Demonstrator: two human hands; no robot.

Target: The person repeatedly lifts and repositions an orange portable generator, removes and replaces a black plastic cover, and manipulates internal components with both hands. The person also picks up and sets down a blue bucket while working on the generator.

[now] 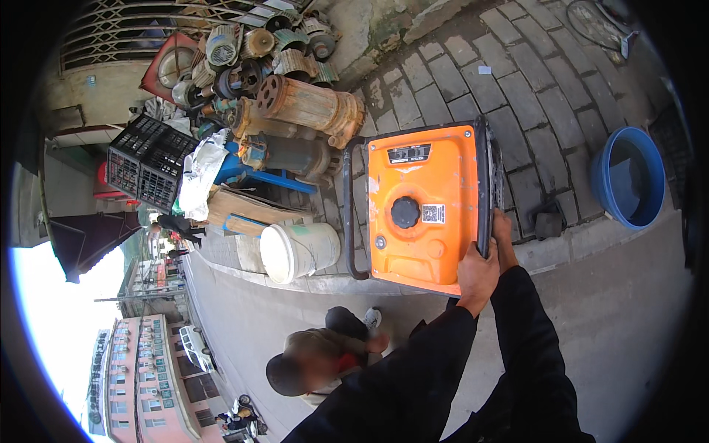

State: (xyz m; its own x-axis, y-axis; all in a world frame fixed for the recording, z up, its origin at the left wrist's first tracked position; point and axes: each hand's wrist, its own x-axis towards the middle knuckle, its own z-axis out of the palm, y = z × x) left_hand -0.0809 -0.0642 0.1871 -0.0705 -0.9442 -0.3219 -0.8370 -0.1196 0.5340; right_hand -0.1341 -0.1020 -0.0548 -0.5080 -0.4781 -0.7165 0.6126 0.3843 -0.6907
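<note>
An orange portable generator (421, 247) with a black fuel cap (405, 212) and a black tubular frame stands at the edge of the paved sidewalk, in front of my hands. My left hand (478, 277) is closed around the near end of the frame's right-hand bar (484, 184). Just beyond it, my right hand (504, 236) grips the same side, its fingertips partly hidden by the frame. Both dark sleeves reach up from the lower edge.
A person (325, 362) crouches close by on the left. Beyond the generator lie a white bucket (314, 247), rusty motors and pumps (306, 103), and a black crate (148, 159). To the right are a blue basin (605, 181) and a small dark block (548, 225).
</note>
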